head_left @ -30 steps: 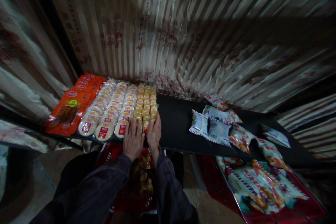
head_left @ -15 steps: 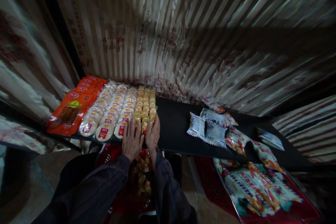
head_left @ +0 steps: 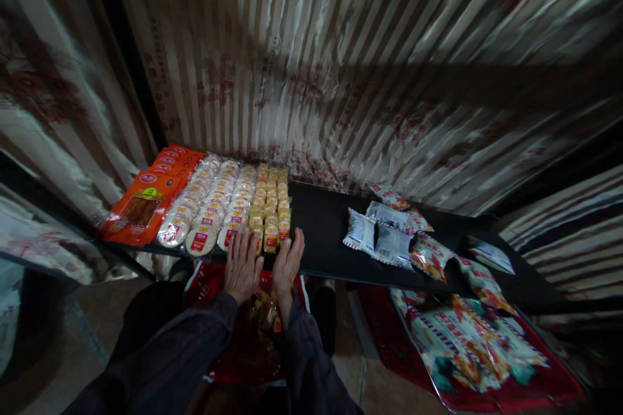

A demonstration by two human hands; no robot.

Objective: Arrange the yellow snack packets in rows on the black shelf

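Observation:
Several small yellow-wrapped snacks point(head_left: 270, 207) lie in close rows on the black shelf point(head_left: 321, 220). My left hand point(head_left: 242, 268) rests at the front end of these rows, fingers stretched forward and covering part of the nearest packets. At their right front corner is my right hand point(head_left: 288, 264), its fingers extended and slightly apart from the rows. Neither hand holds anything. Beside the yellow rows, to the left, round white crackers point(head_left: 204, 224) in clear wrappers overlap in rows. Below my hands, a red basket point(head_left: 233, 363) contains more gold-wrapped pieces point(head_left: 263, 311).
Overlapping orange snack packets point(head_left: 139, 204) lie at the shelf's left end. Small chip-like bags point(head_left: 394, 243) are scattered on its right half. A second red basket point(head_left: 549, 395) with more bags stands below right. A striped curtain point(head_left: 292, 65) hangs behind.
My right hand has moved away from the side of the yellow rows, opening a gap. My left hand has drawn slightly back. The camera view has shifted a little.

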